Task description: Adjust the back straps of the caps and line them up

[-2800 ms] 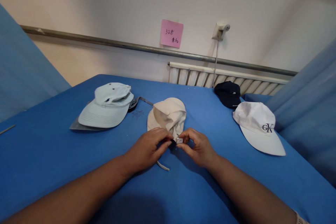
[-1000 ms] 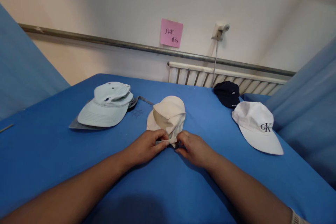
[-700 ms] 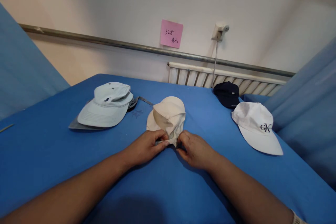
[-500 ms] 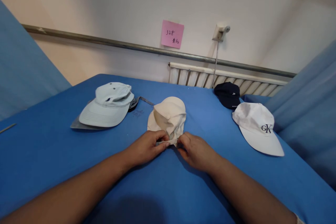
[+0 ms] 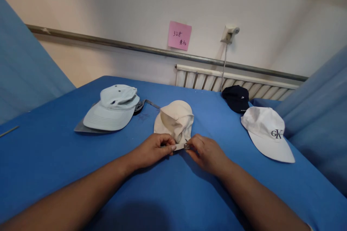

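A cream cap lies folded on the blue table cover in front of me. My left hand pinches the cap's cream back strap at its near edge. My right hand is closed on the small metal buckle at the strap's other end. The two hands almost touch, both resting low on the cloth.
A pale blue cap lies on a grey one at the left. A white cap with a black logo and a dark navy cap lie at the right. Radiator, rail and a pink note are on the wall behind.
Early on the strap tail hung loose below my hands and the buckle was held up; now the strap is drawn short between both hands. In the last second the buckle has come back into sight.
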`<act>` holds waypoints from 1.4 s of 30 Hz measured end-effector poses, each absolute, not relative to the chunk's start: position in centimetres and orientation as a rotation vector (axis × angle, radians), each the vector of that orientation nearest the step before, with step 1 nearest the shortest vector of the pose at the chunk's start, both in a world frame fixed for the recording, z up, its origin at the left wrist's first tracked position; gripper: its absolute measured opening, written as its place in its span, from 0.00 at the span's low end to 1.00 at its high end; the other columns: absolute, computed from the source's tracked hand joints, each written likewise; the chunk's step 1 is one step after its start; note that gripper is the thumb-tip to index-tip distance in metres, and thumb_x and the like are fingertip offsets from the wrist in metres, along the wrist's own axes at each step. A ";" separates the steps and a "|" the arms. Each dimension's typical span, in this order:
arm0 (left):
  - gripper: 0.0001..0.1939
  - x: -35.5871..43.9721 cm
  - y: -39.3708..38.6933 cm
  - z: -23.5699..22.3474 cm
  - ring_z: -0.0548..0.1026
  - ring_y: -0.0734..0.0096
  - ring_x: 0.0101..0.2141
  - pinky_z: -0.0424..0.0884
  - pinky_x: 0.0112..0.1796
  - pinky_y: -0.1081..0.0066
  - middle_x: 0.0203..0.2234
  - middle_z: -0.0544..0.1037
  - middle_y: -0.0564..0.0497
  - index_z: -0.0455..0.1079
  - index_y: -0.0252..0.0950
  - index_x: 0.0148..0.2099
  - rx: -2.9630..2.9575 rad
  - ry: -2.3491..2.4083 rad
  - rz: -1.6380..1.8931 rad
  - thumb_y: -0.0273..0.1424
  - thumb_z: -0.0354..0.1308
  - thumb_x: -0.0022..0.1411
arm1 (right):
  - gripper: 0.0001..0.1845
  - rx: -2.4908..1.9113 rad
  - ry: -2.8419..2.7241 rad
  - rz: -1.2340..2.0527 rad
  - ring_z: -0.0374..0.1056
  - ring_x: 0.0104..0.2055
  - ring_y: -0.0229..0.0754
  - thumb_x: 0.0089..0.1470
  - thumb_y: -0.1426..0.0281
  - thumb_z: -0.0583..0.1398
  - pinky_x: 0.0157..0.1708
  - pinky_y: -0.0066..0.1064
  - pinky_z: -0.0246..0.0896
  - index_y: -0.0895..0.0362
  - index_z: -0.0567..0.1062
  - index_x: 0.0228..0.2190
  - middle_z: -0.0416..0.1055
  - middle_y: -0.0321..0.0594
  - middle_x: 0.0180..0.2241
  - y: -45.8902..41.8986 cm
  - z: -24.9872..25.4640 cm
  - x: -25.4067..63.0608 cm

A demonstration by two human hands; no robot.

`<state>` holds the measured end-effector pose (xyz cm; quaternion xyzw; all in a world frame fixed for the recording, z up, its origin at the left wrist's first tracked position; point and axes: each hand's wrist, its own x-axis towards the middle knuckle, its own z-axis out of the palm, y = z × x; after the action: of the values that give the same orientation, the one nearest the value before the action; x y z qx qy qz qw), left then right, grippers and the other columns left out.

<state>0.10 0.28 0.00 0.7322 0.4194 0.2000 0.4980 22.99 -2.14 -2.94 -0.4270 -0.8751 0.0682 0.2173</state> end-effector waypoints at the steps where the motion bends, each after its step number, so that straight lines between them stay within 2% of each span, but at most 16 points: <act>1: 0.11 0.1 0.3 0.0 0.68 0.74 0.25 0.63 0.30 0.74 0.24 0.72 0.54 0.69 0.34 0.33 1.730 1.012 0.493 0.37 0.56 0.60 | 0.03 -1.174 -2.411 0.191 0.69 0.35 0.42 0.59 0.72 0.58 0.35 0.31 0.61 0.57 0.69 0.37 0.71 0.41 0.34 -2.1 -2.9 23.0; 13: 0.14 0.2 0.2 0.0 0.66 0.76 0.24 0.62 0.28 0.75 0.22 0.72 0.55 0.70 0.34 0.33 1.752 1.026 0.487 0.40 0.56 0.60 | 0.08 -1.019 -2.266 0.347 0.69 0.34 0.40 0.58 0.72 0.59 0.35 0.31 0.63 0.56 0.68 0.41 0.71 0.39 0.34 -1.8 -4.0 23.0; 29: 0.12 0.5 0.0 0.2 0.70 0.73 0.27 0.64 0.31 0.74 0.23 0.74 0.55 0.71 0.34 0.33 1.826 1.079 0.476 0.38 0.56 0.59 | 0.06 -0.941 -2.298 0.373 0.69 0.34 0.40 0.59 0.73 0.58 0.36 0.30 0.63 0.56 0.69 0.40 0.72 0.40 0.35 -1.7 -3.8 22.9; 42: 0.13 0.7 -0.1 -0.3 0.66 0.74 0.25 0.61 0.28 0.75 0.22 0.70 0.56 0.69 0.35 0.29 1.903 1.167 0.529 0.40 0.57 0.57 | 0.06 -0.974 -2.341 0.338 0.69 0.33 0.40 0.59 0.70 0.59 0.35 0.31 0.63 0.56 0.69 0.40 0.72 0.40 0.33 -2.1 -3.5 22.8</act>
<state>0.71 -0.11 -0.30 0.7560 0.4638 0.2103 0.4112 22.80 -2.06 -3.48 -0.3649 -0.8764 0.1264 0.2878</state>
